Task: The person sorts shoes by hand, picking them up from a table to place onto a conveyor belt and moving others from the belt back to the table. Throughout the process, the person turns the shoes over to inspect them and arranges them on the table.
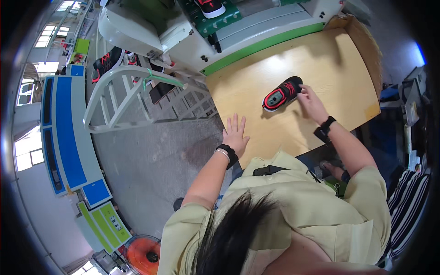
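Observation:
A black sneaker with red laces and a red collar lining lies at a slant on the light wooden tabletop, its toe to the upper right. My right hand is at the toe, with bent fingers closed on its edge; the fingertips are partly hidden. My left hand lies with its fingers spread at the left edge of the tabletop, holding nothing. Each wrist wears a black band.
Beyond the tabletop stands a machine with a green strip, carrying another shoe. To the left is a grey metal rack holding more shoes. A cardboard piece borders the right side. An orange fan stands lower left.

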The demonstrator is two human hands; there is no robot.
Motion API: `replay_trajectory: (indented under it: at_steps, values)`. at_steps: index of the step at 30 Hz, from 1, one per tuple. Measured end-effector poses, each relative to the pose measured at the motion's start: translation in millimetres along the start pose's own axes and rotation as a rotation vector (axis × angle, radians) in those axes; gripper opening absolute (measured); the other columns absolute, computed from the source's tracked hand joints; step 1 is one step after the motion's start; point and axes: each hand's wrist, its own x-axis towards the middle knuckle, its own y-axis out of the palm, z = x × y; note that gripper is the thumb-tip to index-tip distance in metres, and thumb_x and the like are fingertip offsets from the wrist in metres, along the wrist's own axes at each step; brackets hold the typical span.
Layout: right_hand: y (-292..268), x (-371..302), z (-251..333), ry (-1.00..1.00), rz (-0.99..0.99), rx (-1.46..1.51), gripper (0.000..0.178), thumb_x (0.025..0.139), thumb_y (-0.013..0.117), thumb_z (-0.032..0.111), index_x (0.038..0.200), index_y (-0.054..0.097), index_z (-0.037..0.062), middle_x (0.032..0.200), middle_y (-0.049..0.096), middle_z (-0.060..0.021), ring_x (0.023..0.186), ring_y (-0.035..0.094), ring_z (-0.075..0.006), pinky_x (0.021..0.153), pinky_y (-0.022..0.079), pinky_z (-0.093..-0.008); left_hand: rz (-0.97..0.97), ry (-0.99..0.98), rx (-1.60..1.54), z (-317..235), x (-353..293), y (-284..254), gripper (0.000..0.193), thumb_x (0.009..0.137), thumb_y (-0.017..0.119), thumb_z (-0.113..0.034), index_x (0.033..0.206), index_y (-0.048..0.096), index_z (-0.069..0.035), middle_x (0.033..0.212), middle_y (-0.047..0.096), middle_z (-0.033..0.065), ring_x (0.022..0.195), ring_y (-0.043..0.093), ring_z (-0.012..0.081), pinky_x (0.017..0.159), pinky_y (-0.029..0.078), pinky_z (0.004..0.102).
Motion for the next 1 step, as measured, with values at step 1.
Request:
replay_trajectory:
  at_steps: [1]
  values:
    - [0.7, -4.4, 0.4, -0.005, -0.013, 0.004, 0.044, 0.098, 0.059, 0.024, 0.139, 0.048, 0.0091, 0.135, 0.048, -0.0202, 0.123, 0.052, -0.0298, 0.107, 0.042, -0.0429, 0.029, -0.014, 0.013, 2.3, 3.3, 1.3, 0.092, 0.089, 0.061, -0.044, 0.16, 0.007, -0.021, 0.166, -0.002, 0.0147, 0.152, -0.001, 0.0414, 0.113, 0.016, 0.0698]
